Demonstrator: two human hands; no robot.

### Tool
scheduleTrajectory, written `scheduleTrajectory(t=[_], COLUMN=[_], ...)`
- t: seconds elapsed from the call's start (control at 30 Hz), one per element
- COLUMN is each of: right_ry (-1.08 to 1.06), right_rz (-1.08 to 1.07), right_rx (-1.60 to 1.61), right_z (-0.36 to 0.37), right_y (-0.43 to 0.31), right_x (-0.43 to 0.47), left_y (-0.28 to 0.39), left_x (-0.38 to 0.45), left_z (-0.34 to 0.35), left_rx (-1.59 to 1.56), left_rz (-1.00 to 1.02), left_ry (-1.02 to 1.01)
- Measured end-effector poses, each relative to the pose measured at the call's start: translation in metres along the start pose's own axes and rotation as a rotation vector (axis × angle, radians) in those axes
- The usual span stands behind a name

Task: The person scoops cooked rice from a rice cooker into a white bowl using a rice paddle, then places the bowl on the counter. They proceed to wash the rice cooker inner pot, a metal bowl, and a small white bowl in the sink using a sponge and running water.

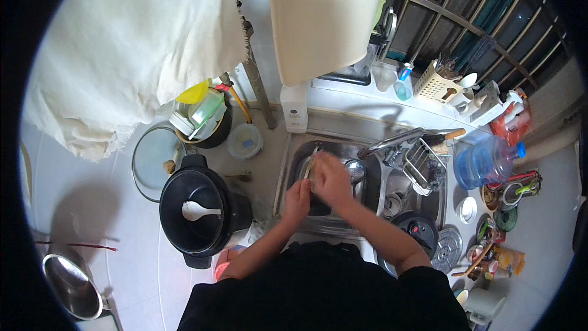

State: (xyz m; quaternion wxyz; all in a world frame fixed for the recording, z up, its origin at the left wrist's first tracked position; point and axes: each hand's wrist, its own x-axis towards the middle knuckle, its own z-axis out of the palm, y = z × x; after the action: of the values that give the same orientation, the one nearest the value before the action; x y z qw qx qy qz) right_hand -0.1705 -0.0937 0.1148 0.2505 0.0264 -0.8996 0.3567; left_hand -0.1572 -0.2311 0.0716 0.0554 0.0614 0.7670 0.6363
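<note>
Both my hands are over the left basin of a steel sink (321, 225). My left hand (297, 200) pinches the near end of a thin, pale-edged item (310, 165), seen almost edge-on, perhaps a dish. My right hand (331, 183) is blurred and curled against the other side of it. Something yellowish shows between the hands, too hidden to name. To the right of my right hand, a steel ladle (356, 172) rests in the basin.
A chrome faucet (390, 141) reaches over the sink's divider. Small dishes (393, 203) lie in the right basin, below a wire rack (419, 165). Left of the sink stands a black pot (190, 232) containing a white rice paddle (196, 211). A white bottle (294, 108) stands behind the sink.
</note>
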Motion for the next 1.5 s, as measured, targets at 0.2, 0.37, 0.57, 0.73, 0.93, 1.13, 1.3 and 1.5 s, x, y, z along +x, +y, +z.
scheduleTrajectory(t=[0.2, 0.37, 0.57, 0.73, 0.93, 1.13, 1.3, 1.5], right_ry=[-0.281, -0.111, -0.177, -0.410, -0.064, 0.260, -0.189, 0.012], right_rz=[0.329, -0.003, -0.407, 0.485, 0.758, -0.024, -0.510, 0.006], right_rx=[0.145, 0.009, -0.037, 0.455, 1.060, 0.252, 0.023, 0.386], right_z=[-0.003, -0.013, -0.024, -0.031, 0.004, -0.002, -0.017, -0.032], right_y=[0.026, -0.007, -0.038, 0.029, 0.089, -0.024, -0.052, -0.002], right_x=[0.049, 0.028, -0.020, 0.040, -0.044, -0.062, 0.007, 0.046], left_y=[0.005, 0.033, 0.048, 0.053, 0.065, 0.043, 0.036, 0.064], left_x=[-0.001, 0.007, 0.000, -0.002, 0.019, 0.021, 0.017, 0.013], left_z=[-0.021, -0.030, -0.022, -0.048, -0.070, -0.035, -0.027, -0.050], left_rx=[-0.029, -0.007, -0.273, -0.025, -0.816, -0.959, -0.609, -0.754], left_rz=[-0.096, -0.081, -0.349, -0.250, -0.460, -0.349, -0.281, -0.350], left_ry=[-0.062, 0.030, 0.044, -0.124, 0.251, 0.411, 0.278, 0.249])
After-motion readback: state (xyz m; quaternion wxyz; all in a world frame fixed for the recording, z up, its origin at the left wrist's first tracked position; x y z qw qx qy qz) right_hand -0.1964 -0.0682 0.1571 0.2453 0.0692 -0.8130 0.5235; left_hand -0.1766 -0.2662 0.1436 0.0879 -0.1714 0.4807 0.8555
